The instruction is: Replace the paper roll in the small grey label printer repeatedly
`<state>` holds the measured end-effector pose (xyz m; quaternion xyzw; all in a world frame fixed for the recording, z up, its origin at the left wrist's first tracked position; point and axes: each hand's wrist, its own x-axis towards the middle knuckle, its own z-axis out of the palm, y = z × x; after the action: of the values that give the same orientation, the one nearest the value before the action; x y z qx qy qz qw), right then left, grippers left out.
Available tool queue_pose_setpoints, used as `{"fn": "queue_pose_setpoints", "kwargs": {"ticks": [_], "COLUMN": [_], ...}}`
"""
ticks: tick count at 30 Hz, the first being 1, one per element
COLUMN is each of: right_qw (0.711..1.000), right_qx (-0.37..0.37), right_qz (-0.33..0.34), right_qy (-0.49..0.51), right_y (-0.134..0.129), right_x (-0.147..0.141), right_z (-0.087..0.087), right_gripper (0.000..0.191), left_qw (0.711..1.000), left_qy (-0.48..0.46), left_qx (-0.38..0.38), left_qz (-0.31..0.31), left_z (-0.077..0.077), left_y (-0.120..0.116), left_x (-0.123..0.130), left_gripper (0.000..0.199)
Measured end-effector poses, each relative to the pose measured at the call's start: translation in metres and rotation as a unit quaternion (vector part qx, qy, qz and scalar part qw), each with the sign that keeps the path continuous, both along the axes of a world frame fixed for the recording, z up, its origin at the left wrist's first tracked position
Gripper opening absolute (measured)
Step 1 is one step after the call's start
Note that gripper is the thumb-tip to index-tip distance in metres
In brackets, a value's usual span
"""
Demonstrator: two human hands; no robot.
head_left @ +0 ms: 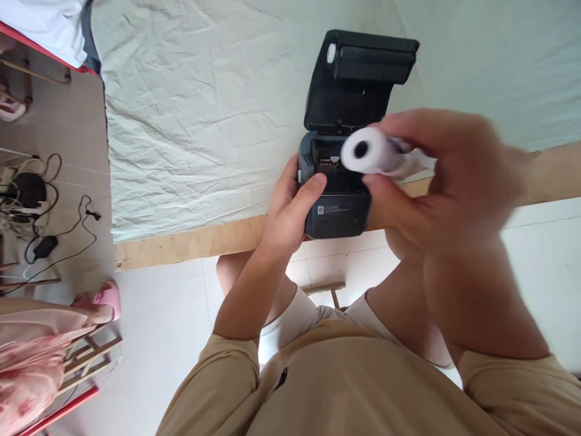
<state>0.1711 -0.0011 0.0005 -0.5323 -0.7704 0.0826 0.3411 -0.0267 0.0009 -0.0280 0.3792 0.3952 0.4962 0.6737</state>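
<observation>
White roll is pinched in the right fingers — if they slip, it could drop; left fingers hold the black printer.

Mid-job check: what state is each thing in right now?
Portable printer: upper side open, held at its left side.
Printer lid: raised.
Paper roll: unseated, over the compartment.
Left hand: gripping printer.
Right hand: holding roll, blurred.
Cloth: spread, wrinkled.
Black cable: loosely looped.
</observation>
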Motion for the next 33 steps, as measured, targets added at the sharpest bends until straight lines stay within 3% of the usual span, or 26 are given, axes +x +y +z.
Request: {"fn": "queue_pose_setpoints", "kwargs": {"ticks": [5, 8, 13, 17, 20, 22, 25, 29, 33], "right_qw": [0.999, 0.995, 0.981, 0.978, 0.975, 0.974, 0.983, 0.994, 0.990], "right_qx": [0.039, 0.101, 0.169, 0.144, 0.174, 0.194, 0.161, 0.099, 0.020], "right_qz": [-0.023, -0.008, 0.089, 0.148, 0.130, 0.063, -0.021, 0.014, 0.040], "right_qy": [-0.020, 0.001, 0.039, -0.015, 0.047, 0.095, 0.082, 0.037, 0.134], "right_y": [0.005, 0.005, -0.004, -0.009, -0.008, -0.005, 0.002, 0.012, 0.003], "right_x": [-0.025, -0.022, -0.015, -0.012, -0.011, -0.010, -0.009, -0.007, -0.001], "right_z": [-0.001, -0.002, -0.006, -0.012, -0.013, -0.010, -0.002, 0.005, 0.003], "right_gripper": [0.012, 0.015, 0.012, 0.018, 0.018, 0.005, 0.029, 0.054, 0.055], "left_qw": [1.000, 1.000, 1.000, 0.999, 0.997, 0.997, 0.996, 0.996, 0.992], "left_qy": [0.008, 0.009, 0.012, 0.039, 0.064, 0.069, 0.064, 0.067, 0.088], "left_qx": [0.010, 0.008, 0.002, 0.024, 0.035, 0.040, 0.052, 0.054, 0.090], "left_qz": [-0.002, 0.000, 0.013, -0.016, -0.023, -0.023, -0.028, -0.036, -0.016], "left_z": [0.000, 0.001, 0.003, 0.001, -0.003, -0.006, -0.009, -0.012, -0.025], "left_y": [0.000, -0.001, -0.001, 0.000, 0.001, 0.002, 0.002, 0.001, 0.006], "left_x": [-0.001, 0.000, 0.001, -0.002, -0.005, -0.006, -0.008, -0.008, -0.007], "left_gripper": [0.030, 0.032, 0.041, 0.043, 0.048, 0.054, 0.060, 0.060, 0.071]}}
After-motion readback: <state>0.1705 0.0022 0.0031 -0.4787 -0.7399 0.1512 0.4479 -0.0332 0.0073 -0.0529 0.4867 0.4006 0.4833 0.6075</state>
